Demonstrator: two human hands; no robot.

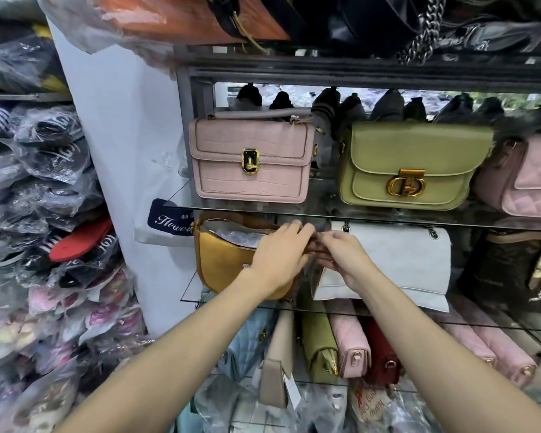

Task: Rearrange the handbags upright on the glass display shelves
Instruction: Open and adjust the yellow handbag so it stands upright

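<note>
From the head camera, the mustard bag (228,260) stands on the middle glass shelf (388,310), beside a white bag (397,260). Both hands meet at its right end: left hand (278,254) fingers curled on it, right hand (344,254) pinching something small (blurred).

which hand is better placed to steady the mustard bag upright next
Left, probably. The left hand already lies across the mustard bag, while the right hand sits at its right end, fingers curled there, in front of the white bag.
</note>
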